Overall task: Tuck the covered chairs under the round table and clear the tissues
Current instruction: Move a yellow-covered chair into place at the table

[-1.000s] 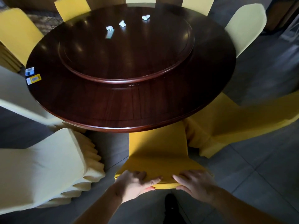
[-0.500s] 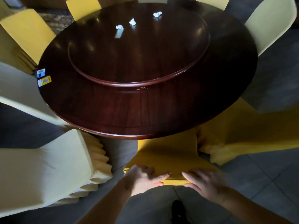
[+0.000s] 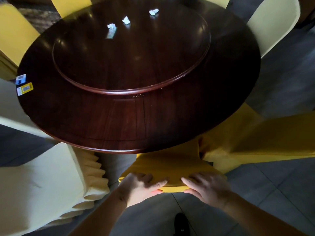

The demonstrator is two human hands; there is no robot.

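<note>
At lower centre, the yellow covered chair (image 3: 167, 169) sits with its seat under the round bench (image 3: 119, 126). The left hand (image 3: 141, 188) and right hand (image 3: 207, 187) grip its top edge, fingers (image 3: 190, 180) curled over the fabric, thumbs beneath. Three crumpled tissues (image 3: 126, 20) lie on the turntable (image 3: 136, 89) at upper centre. A cream chair (image 3: 42, 184) stands lower left.

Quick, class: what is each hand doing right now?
Left hand: closed on the top edge of the yellow chair back.
Right hand: closed on that same edge.
</note>
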